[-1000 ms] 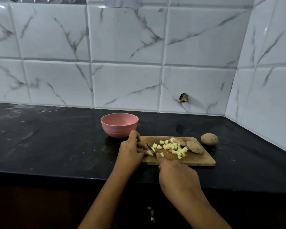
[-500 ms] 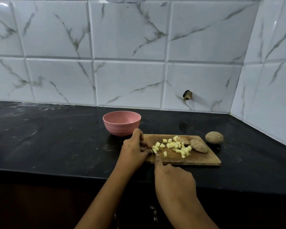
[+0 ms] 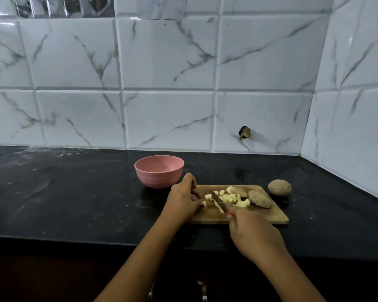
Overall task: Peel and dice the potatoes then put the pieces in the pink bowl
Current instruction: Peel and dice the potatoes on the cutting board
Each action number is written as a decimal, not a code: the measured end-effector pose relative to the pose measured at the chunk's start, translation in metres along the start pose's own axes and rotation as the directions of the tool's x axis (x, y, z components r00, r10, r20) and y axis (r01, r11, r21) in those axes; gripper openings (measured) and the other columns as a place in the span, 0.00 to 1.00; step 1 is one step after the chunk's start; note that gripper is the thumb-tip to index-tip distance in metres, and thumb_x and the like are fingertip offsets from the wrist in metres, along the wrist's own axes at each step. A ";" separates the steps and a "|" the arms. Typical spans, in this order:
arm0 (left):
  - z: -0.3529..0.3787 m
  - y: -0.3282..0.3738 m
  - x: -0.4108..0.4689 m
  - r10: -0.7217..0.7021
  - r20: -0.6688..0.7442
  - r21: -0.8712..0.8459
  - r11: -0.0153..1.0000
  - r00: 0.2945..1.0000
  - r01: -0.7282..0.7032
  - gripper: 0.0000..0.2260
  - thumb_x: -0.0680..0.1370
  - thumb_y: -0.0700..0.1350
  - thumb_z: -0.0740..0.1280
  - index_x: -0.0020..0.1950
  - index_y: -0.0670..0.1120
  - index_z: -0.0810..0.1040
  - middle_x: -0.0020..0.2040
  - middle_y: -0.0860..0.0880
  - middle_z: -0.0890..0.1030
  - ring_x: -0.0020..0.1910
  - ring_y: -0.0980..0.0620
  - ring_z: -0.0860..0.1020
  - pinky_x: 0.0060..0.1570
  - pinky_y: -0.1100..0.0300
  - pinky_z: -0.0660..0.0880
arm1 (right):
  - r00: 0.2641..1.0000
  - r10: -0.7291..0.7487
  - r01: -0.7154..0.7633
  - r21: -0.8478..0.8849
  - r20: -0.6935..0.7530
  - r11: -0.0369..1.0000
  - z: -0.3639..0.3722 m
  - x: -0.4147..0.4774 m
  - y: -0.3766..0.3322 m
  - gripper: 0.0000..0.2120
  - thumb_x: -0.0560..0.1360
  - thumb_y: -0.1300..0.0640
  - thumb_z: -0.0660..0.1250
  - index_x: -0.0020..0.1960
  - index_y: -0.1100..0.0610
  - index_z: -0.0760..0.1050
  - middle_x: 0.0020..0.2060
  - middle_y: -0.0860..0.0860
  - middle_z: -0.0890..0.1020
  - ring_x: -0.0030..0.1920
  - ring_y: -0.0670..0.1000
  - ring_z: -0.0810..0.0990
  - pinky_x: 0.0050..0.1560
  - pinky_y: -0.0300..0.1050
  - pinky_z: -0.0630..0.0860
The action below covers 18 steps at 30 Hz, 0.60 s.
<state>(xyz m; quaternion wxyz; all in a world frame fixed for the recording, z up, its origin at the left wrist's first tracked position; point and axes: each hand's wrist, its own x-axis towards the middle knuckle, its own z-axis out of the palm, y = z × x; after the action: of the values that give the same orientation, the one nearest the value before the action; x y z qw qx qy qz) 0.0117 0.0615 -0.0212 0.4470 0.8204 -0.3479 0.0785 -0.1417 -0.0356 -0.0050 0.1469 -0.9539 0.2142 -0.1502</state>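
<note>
Right, backdrop first: the tiled wall (image 3: 168,62) is glossy white w/ grey marble veining. Its tiles are rectangular & bevelled, and one has a small ragged hole (image 3: 244,132). Below it runs the worktop (image 3: 74,203), black polished stone w/ faint pale streaks. A rectangular wooden chopping board (image 3: 266,216), light brown w/ rounded corners, lies flat near the front edge. The pink bowl (image 3: 159,171) stands upright near the board's far left corner; it is round & matte, w/ fine ribs low on its wall.

The left hand (image 3: 183,199) sits over the board's left end, fingers curled, tips pinching a small pale potato bit (image 3: 203,203) down on the wood. The right hand (image 3: 253,232) reaches in from the front, wrapped round the handle of the knife (image 3: 216,198) (a sliver of red shows at the grip). The blade is slim, dark & tilted, its tip pointing away & left, just right of the left fingertips.

A whole potato (image 3: 279,187), rounded & tan, lies on the worktop just off the board's far right corner. On the board's right half lie a long skin-on potato (image 3: 260,199) and a shorter skin-on potato (image 3: 239,191). The diced pieces (image 3: 231,197) are pale yellow rough cubes, heaped loosely mid-board btwn the blade & those two.
</note>
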 end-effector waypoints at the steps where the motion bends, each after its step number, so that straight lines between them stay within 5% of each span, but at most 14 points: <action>1: 0.002 0.002 0.005 0.011 0.012 0.025 1.000 1.000 -0.011 0.18 0.71 0.34 0.70 0.41 0.53 0.64 0.41 0.49 0.79 0.38 0.51 0.81 0.44 0.54 0.80 | 1.000 0.002 -0.002 0.071 -0.003 0.997 -0.001 0.003 0.005 0.20 0.83 0.51 0.52 0.74 0.42 0.61 0.52 0.46 0.79 0.47 0.45 0.77 0.42 0.43 0.75; 6: 0.012 0.005 0.028 0.015 0.081 0.085 0.996 0.997 -0.022 0.17 0.72 0.35 0.69 0.40 0.54 0.64 0.42 0.50 0.79 0.41 0.50 0.81 0.46 0.50 0.80 | 0.998 0.036 -0.049 0.376 0.043 0.925 -0.004 0.013 0.033 0.19 0.83 0.52 0.54 0.72 0.46 0.67 0.36 0.43 0.76 0.36 0.42 0.73 0.35 0.39 0.68; 11: 0.015 0.006 0.043 0.025 0.105 0.150 0.988 0.994 -0.041 0.15 0.72 0.37 0.69 0.43 0.53 0.66 0.42 0.55 0.79 0.41 0.54 0.79 0.45 0.51 0.80 | 0.996 0.075 -0.088 0.687 0.050 0.721 -0.007 0.009 0.045 0.15 0.82 0.57 0.56 0.65 0.44 0.72 0.23 0.45 0.71 0.23 0.40 0.68 0.24 0.34 0.64; 15: 0.018 0.015 0.053 0.122 0.142 0.119 0.983 0.982 -0.139 0.16 0.72 0.33 0.65 0.44 0.55 0.70 0.44 0.56 0.80 0.46 0.54 0.79 0.51 0.52 0.78 | 0.990 0.130 -0.114 0.815 0.047 0.568 -0.009 0.008 0.054 0.15 0.82 0.56 0.58 0.64 0.39 0.70 0.22 0.47 0.70 0.22 0.41 0.66 0.22 0.35 0.62; 18: 0.030 0.032 0.062 0.136 0.251 0.141 0.974 0.958 -0.175 0.12 0.76 0.34 0.64 0.54 0.49 0.77 0.55 0.51 0.79 0.55 0.53 0.78 0.58 0.58 0.75 | 0.984 0.159 -0.140 0.884 0.076 0.446 -0.013 0.009 0.059 0.16 0.82 0.56 0.58 0.66 0.42 0.72 0.24 0.49 0.68 0.21 0.43 0.63 0.21 0.35 0.59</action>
<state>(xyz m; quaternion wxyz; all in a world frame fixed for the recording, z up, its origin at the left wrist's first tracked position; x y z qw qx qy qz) 0.0318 -0.0047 0.0104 0.3260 0.8275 -0.4552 0.0419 -0.1600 -0.0938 -0.0118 0.6313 -0.7145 0.1894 -0.2345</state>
